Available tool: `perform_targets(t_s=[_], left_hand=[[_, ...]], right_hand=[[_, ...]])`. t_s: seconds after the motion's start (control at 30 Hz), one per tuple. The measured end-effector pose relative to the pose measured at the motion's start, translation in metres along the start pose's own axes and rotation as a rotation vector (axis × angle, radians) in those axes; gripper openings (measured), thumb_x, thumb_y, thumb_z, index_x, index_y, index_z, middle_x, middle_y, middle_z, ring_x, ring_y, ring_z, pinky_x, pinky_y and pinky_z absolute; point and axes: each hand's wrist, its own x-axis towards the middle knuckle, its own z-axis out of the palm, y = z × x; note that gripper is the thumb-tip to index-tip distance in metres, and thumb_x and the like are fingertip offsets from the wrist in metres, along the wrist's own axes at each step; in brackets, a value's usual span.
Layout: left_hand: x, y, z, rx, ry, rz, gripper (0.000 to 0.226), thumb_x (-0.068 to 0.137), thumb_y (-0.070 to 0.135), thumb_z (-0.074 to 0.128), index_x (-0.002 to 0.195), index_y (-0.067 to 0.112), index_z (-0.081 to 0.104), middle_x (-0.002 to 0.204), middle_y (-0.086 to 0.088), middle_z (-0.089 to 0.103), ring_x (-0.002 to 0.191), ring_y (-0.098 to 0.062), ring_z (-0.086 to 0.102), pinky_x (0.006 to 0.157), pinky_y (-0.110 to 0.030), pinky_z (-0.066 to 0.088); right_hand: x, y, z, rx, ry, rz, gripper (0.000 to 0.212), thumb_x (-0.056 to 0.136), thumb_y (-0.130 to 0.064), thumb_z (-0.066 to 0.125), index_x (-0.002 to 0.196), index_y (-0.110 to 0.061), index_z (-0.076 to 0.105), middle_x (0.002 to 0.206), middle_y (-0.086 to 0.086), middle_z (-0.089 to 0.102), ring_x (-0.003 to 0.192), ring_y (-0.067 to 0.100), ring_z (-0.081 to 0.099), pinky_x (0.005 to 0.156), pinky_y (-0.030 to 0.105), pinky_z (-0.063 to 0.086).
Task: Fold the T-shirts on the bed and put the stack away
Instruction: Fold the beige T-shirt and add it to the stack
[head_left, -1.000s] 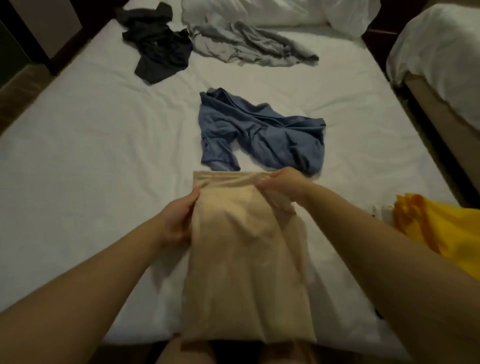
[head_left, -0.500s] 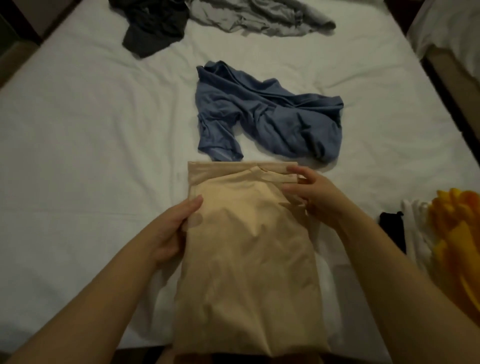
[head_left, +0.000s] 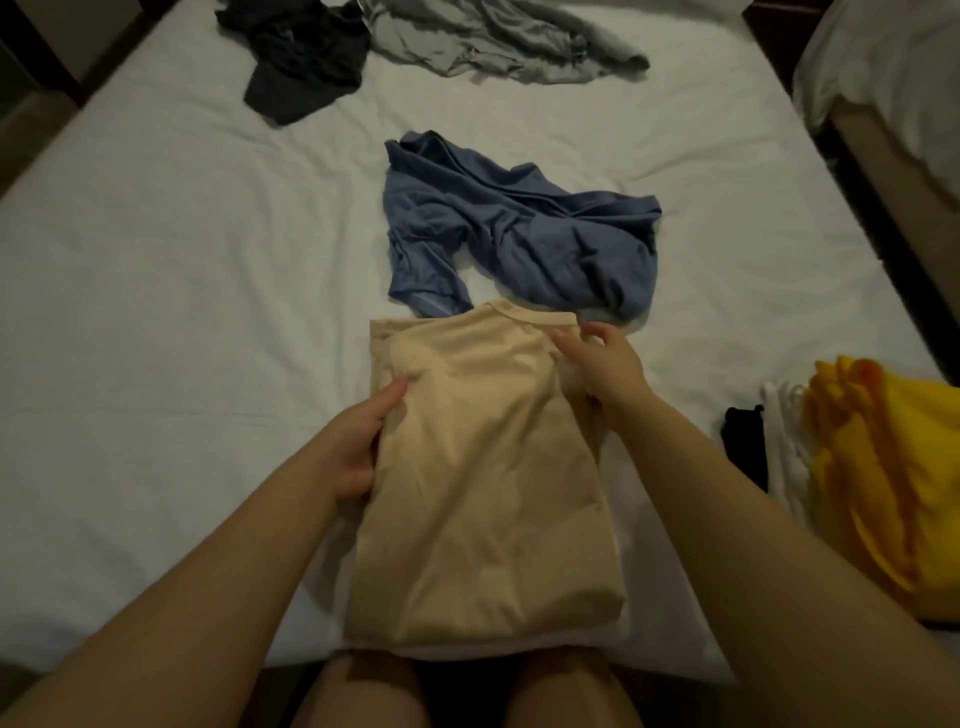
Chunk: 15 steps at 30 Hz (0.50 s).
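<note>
A beige T-shirt (head_left: 483, 467), folded into a long narrow strip, lies on the white bed (head_left: 156, 312) at its near edge. My left hand (head_left: 358, 447) holds the strip's left edge with the thumb on top and the fingers tucked under. At the upper right corner, near the collar, my right hand (head_left: 602, 364) pinches the folded edge. Just beyond lies a crumpled blue T-shirt (head_left: 519, 234). A grey T-shirt (head_left: 493, 47) and a dark T-shirt (head_left: 301, 62) lie loose at the far end.
A yellow garment (head_left: 883, 467), white fabric (head_left: 784, 441) and a black item (head_left: 745, 447) sit at the bed's right edge. A second bed (head_left: 883, 78) stands to the right across a narrow gap. My knees touch the near edge.
The beige shirt's top end came down flat onto the bed. My right hand moved from the collar's middle to its right corner. My left hand slid lower along the left edge.
</note>
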Motion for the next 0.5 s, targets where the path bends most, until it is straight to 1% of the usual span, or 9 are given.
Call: perform_targets(t_s=[0.07,0.17,0.2,0.27,0.33,0.37,0.43,0.47,0.5], left_hand=[[-0.008,-0.007,-0.006,0.025,-0.013,0.007,0.057,0.081,0.055,0.051,0.121,0.016,0.059,0.115,-0.01,0.067,0.106,-0.027,0.062,0.086,-0.04,0.049],[-0.028,-0.029,-0.018,0.1,0.015,0.044,0.052,0.089,0.051,0.043,0.132,0.021,0.048,0.119,-0.002,0.064,0.102,-0.018,0.062,0.072,-0.03,0.051],[-0.037,-0.04,-0.023,0.126,0.034,0.053,0.051,0.091,0.048,0.042,0.134,0.022,0.044,0.121,0.0,0.061,0.103,-0.016,0.061,0.069,-0.029,0.05],[-0.056,-0.064,-0.028,0.171,0.062,0.083,0.051,0.089,0.043,0.047,0.135,0.023,0.04,0.124,0.001,0.057,0.103,-0.015,0.059,0.071,-0.029,0.049],[-0.075,-0.088,-0.032,0.221,0.089,0.158,0.044,0.089,0.033,0.053,0.131,0.023,0.041,0.12,0.002,0.058,0.097,-0.013,0.06,0.074,-0.032,0.051],[-0.086,-0.096,-0.031,0.264,0.118,0.199,0.048,0.085,0.036,0.06,0.128,0.024,0.042,0.117,0.003,0.058,0.096,-0.013,0.061,0.078,-0.035,0.052],[-0.096,-0.106,-0.035,0.401,0.203,0.273,0.083,0.055,0.059,0.078,0.123,0.025,0.046,0.114,0.001,0.061,0.097,-0.019,0.062,0.087,-0.044,0.051],[-0.097,-0.11,-0.038,0.487,0.232,0.313,0.092,0.042,0.064,0.078,0.12,0.026,0.048,0.112,-0.001,0.062,0.097,-0.021,0.063,0.089,-0.046,0.05],[-0.1,-0.113,-0.039,0.567,0.259,0.343,0.089,0.04,0.063,0.073,0.119,0.028,0.049,0.108,-0.001,0.064,0.096,-0.021,0.063,0.089,-0.046,0.05]], right_hand=[[-0.02,0.008,-0.006,0.01,-0.031,0.067,0.067,0.083,-0.047,0.064,0.137,-0.016,0.039,0.139,0.006,0.046,0.121,0.029,0.049,0.102,0.047,0.043],[-0.068,0.031,-0.019,-0.095,-0.094,0.088,0.065,0.084,-0.044,0.063,0.138,-0.017,0.038,0.138,0.008,0.046,0.118,0.029,0.051,0.099,0.046,0.044],[-0.087,0.039,-0.024,-0.128,-0.118,0.082,0.063,0.084,-0.041,0.065,0.136,-0.017,0.04,0.132,0.008,0.05,0.113,0.027,0.053,0.096,0.041,0.046],[-0.126,0.058,-0.032,-0.149,-0.164,0.061,0.059,0.083,-0.032,0.069,0.133,-0.018,0.042,0.117,0.004,0.058,0.095,0.018,0.057,0.081,0.027,0.048],[-0.16,0.075,-0.037,-0.14,-0.205,0.036,0.063,0.08,-0.027,0.073,0.134,-0.02,0.041,0.114,-0.002,0.058,0.086,0.008,0.056,0.067,0.012,0.047],[-0.174,0.084,-0.039,-0.135,-0.221,0.028,0.067,0.079,-0.025,0.074,0.136,-0.022,0.04,0.116,-0.005,0.057,0.089,0.006,0.056,0.067,0.01,0.046],[-0.195,0.097,-0.041,-0.155,-0.207,0.011,0.073,0.079,-0.023,0.074,0.141,-0.023,0.035,0.123,-0.007,0.055,0.1,0.01,0.056,0.072,0.015,0.043],[-0.203,0.101,-0.042,-0.162,-0.18,-0.001,0.074,0.079,-0.022,0.073,0.142,-0.023,0.033,0.122,-0.007,0.054,0.102,0.01,0.055,0.073,0.018,0.041],[-0.209,0.106,-0.042,-0.145,-0.148,-0.01,0.072,0.08,-0.02,0.072,0.141,-0.024,0.034,0.117,-0.007,0.053,0.099,0.009,0.054,0.071,0.016,0.04]])
